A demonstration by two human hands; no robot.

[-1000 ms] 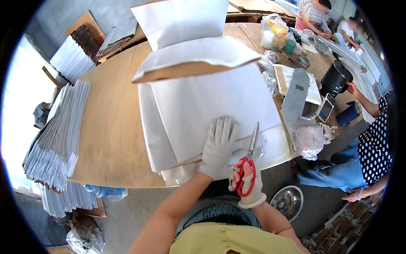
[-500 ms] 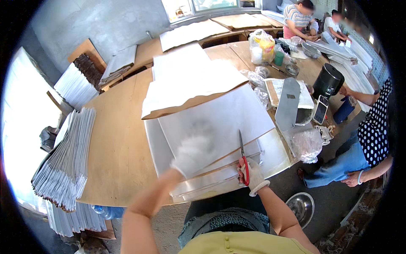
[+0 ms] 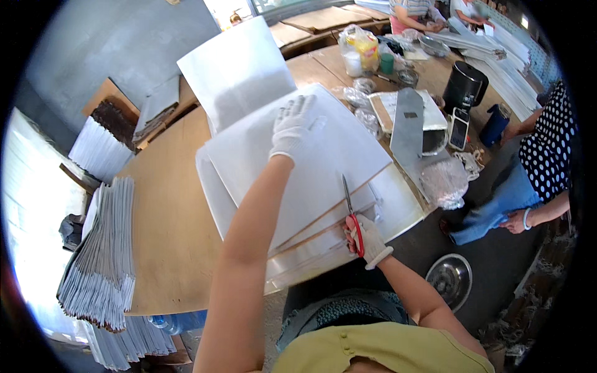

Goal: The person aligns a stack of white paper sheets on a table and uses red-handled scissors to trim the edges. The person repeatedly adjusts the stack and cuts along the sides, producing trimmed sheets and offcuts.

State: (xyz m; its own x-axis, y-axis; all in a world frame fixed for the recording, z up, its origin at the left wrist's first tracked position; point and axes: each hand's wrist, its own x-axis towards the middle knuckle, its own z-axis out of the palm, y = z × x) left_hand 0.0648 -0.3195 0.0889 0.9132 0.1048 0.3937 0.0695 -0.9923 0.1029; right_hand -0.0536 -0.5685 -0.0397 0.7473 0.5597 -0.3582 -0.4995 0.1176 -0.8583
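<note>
My left hand (image 3: 291, 129), in a white glove, lies with its fingers stretched out on a large white sheet (image 3: 298, 180). This sheet tops a stack of several sheets, whose brown edges show near me. Beyond my fingers, another white sheet (image 3: 239, 71) stands bent upward, its far part raised off the table. My right hand (image 3: 373, 244), also gloved, is closed round red-handled scissors (image 3: 357, 233) at the near right edge of the stack. The metal blades point away from me over the sheets.
Folded white sheets (image 3: 102, 248) pile up at the left of the wooden table (image 3: 168, 224). To the right stand a grey metal plate (image 3: 407, 124), plastic bags (image 3: 444, 180), a phone (image 3: 459, 129) and a black kettle (image 3: 465, 87). A person in polka dots (image 3: 547, 149) stands at the right.
My left hand has moved away from me across the sheet. The far sheet, lying lower before, now rises upright. My right hand still holds the scissors.
</note>
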